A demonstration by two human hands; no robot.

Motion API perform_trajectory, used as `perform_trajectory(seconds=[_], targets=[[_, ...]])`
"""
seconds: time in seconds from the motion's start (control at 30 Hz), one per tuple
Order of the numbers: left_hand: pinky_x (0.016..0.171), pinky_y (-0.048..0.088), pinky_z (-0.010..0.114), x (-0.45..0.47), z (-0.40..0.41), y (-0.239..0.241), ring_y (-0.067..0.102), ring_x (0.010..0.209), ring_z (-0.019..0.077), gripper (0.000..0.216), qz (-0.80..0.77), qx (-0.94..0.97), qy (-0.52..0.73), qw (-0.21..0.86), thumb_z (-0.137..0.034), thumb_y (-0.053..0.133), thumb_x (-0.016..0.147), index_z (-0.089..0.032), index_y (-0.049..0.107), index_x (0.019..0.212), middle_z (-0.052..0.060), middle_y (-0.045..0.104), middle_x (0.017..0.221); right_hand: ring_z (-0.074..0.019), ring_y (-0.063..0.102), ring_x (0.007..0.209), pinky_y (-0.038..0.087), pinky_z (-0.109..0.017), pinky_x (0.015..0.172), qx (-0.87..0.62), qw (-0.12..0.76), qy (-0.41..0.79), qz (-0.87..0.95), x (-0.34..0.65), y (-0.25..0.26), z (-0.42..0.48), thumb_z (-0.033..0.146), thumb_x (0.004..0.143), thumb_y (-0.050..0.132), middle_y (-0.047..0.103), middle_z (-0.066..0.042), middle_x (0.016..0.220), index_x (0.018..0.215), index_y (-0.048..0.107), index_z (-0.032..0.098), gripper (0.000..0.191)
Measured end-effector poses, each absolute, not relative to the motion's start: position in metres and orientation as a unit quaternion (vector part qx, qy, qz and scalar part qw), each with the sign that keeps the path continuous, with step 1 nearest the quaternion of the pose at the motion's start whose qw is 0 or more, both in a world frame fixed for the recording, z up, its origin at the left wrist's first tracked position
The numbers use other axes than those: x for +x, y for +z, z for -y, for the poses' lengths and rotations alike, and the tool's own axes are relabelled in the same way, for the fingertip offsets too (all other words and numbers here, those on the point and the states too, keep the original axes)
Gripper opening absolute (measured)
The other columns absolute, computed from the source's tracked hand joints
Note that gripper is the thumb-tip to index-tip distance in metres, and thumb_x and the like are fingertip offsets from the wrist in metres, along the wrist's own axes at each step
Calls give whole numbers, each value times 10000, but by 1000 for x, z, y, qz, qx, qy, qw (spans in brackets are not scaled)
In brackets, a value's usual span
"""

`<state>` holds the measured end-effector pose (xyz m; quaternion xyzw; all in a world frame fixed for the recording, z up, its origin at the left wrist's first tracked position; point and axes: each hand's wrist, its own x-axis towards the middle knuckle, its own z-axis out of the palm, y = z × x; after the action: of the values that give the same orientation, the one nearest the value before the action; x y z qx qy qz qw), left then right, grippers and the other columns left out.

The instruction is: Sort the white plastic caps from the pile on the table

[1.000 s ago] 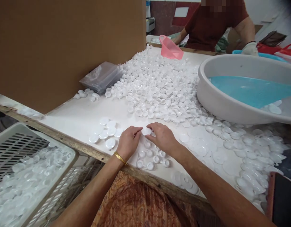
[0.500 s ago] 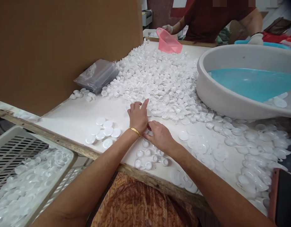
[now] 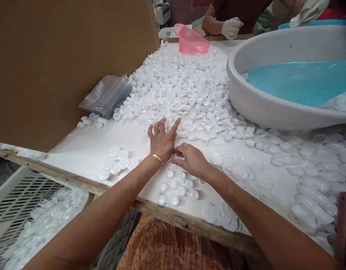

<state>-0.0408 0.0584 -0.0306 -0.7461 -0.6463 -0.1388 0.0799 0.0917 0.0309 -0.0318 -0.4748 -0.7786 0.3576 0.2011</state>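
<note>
My left hand [image 3: 163, 139], with a gold bangle at the wrist, reaches to the near edge of a heap of small white plastic cups [image 3: 187, 93]. Its fingers are spread and bent, and I see nothing held in them. Close beside that wrist is my right hand [image 3: 192, 160], its fingers curled in with the thumb near them. Whatever it may pinch is hidden. Just below my hands stand several small round white pieces [image 3: 174, 190] in a loose cluster. Flat white discs [image 3: 124, 159] lie to the left, partly behind my left forearm.
A large grey basin [image 3: 243, 99] with a blue inside stands at right. Behind the heap is a pink scoop [image 3: 191, 42]. A plastic-wrapped pack [image 3: 105, 95] leans near cardboard [image 3: 71, 67]. A crate [image 3: 12, 202] sits lower left. A co-worker's gloved hand [image 3: 231, 28] is across the table.
The view has shifted slightly. My left hand's fingers have spread wider; my right hand stays by its wrist. The co-worker's hand has left the scoop, and their other gloved hand is raised.
</note>
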Motion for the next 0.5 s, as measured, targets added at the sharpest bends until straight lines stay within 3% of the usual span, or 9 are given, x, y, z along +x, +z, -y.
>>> perform_trajectory(seconds=[0.17, 0.37, 0.5], targets=[[1049, 122, 514, -39, -59, -32, 247, 1271, 257, 492, 629, -760, -137, 89, -266, 371, 892, -427, 303, 1352, 69, 311, 1347, -130, 539, 732, 404, -251, 655, -478, 206, 409, 750, 95, -30, -35, 194, 765, 609, 588, -24, 817, 841, 622, 158, 85], [1048, 128, 529, -42, -63, -34, 275, 1265, 270, 532, 632, -760, -140, 67, -275, 444, 854, -424, 314, 1349, 80, 339, 1341, -145, 526, 761, 378, -254, 651, -501, 194, 370, 758, 88, -34, -36, 234, 752, 638, 593, -11, 790, 772, 615, 179, 63], [1050, 121, 532, -40, -58, -31, 251, 1287, 262, 497, 641, -749, -153, 73, -281, 394, 882, -439, 307, 1345, 67, 311, 1375, -144, 529, 750, 377, -251, 647, -499, 191, 368, 761, 87, -36, -36, 227, 733, 649, 601, -5, 778, 773, 618, 179, 69]])
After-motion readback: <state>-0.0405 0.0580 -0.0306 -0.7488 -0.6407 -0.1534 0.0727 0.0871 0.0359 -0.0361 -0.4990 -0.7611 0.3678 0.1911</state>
